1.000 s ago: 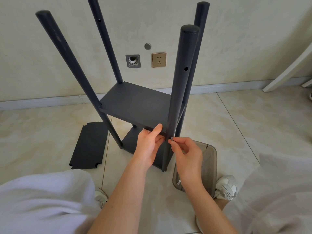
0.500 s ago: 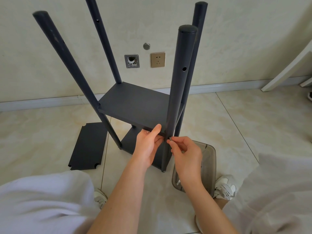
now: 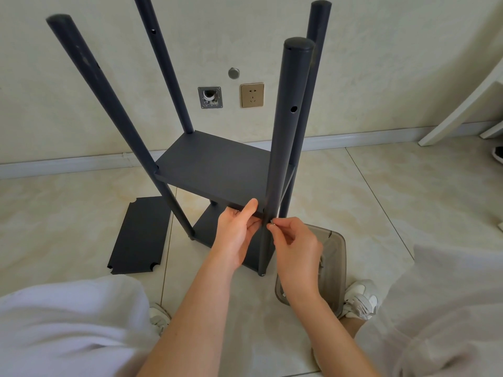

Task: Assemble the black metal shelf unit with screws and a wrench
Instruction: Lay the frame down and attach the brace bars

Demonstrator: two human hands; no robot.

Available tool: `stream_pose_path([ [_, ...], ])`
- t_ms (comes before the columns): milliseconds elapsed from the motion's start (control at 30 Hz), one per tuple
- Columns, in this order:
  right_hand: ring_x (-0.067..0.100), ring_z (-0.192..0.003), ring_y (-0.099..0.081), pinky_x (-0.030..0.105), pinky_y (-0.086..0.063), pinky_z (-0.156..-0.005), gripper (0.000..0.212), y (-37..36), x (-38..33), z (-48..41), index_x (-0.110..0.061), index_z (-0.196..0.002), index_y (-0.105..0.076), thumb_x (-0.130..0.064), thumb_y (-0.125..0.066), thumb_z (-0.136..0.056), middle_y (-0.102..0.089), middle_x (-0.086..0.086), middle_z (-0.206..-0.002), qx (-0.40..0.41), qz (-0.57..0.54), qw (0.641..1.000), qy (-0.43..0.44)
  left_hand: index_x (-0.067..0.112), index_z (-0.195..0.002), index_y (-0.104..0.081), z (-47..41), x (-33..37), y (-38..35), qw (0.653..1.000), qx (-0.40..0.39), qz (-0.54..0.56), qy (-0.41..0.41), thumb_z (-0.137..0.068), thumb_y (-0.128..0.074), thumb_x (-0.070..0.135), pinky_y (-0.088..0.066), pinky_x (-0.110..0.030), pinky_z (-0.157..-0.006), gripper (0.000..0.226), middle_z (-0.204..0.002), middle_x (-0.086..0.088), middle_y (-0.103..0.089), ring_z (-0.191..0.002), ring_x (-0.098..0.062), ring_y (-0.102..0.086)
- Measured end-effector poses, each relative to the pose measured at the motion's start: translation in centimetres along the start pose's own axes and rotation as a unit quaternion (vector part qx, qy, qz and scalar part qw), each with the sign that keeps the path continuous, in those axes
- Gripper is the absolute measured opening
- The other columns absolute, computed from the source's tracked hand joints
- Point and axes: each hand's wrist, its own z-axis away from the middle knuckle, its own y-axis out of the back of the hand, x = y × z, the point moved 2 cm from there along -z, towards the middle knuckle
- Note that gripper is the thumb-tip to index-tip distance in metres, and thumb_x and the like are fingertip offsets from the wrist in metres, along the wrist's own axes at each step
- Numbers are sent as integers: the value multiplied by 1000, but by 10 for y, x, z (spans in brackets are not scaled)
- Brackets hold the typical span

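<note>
The black metal shelf unit stands on the floor on several round posts, with a middle shelf panel (image 3: pixel 217 167) and a lower panel beneath it. My left hand (image 3: pixel 238 232) grips the front edge of the middle panel beside the near post (image 3: pixel 285 137), thumb on top. My right hand (image 3: pixel 295 246) pinches a small silver screw (image 3: pixel 272 221) against the near post at the height of that panel. No wrench is visible.
A loose black shelf panel (image 3: pixel 138 235) lies flat on the tiles to the left. A grey translucent plastic tray (image 3: pixel 332 246) sits on the floor behind my right hand. My knees and white shoes frame the bottom. A white furniture leg (image 3: pixel 460 110) leans at the right wall.
My right hand has shifted slightly left, bringing the screw up against the near post. My left hand keeps its hold on the panel edge.
</note>
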Motion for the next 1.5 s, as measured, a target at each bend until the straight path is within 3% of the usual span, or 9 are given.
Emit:
stream_pose_path([
  [467, -11, -88, -61, 1, -44, -73, 18, -2, 6, 5, -32, -94, -67, -14, -67, -92, -68, -22, -86, -2, -45, 999, -10, 14, -117, -59, 0, -1, 1, 1000, -2, 7, 4, -93, -67, 27, -55, -37, -96, 29, -113, -9, -69, -101, -23, -71],
  [700, -7, -86, -65, 7, -49, -74, 17, -2, 5, 2, -33, -90, -68, -16, -70, -90, -71, -19, -84, 2, -68, 997, -20, 15, -116, -60, -1, -1, 1, 1000, -11, 15, -4, -94, -66, 26, -58, -32, -89, 26, -110, -9, -72, -96, -21, -73],
  [900, 2, -88, -70, 23, -56, -79, 13, -2, 8, -2, -26, -89, -71, -13, -71, -88, -75, -11, -87, -8, -139, 988, -71, 13, -120, -59, 0, -1, 0, 1000, -10, 22, -3, -94, -66, 25, -57, -36, -92, 30, -112, -11, -71, -97, -24, -73],
  [1167, 2, -87, -70, 20, -56, -74, 14, -1, 8, -7, -28, -88, -71, -14, -71, -88, -76, -11, -86, -17, -147, 986, -79, 9, -121, -59, -3, 2, -2, 999, -11, 40, -9, -94, -65, 23, -58, -35, -90, 30, -110, -13, -71, -95, -24, -74],
  [1367, 2, -86, -70, 18, -57, -74, 18, -3, 7, -7, -30, -87, -71, -12, -72, -87, -75, -11, -85, -4, -134, 988, -80, 12, -117, -61, -4, 0, -2, 998, -9, 51, -20, -93, -66, 22, -60, -27, -73, 26, -99, -8, -75, -91, -23, -74],
  [1500, 4, -85, -71, 21, -56, -76, 14, -2, 6, -8, -27, -87, -71, -13, -73, -87, -75, -9, -84, -3, -139, 986, -88, 13, -117, -60, -4, -1, -3, 999, -5, 51, -18, -93, -68, 23, -59, -26, -72, 27, -102, -9, -74, -92, -23, -74],
])
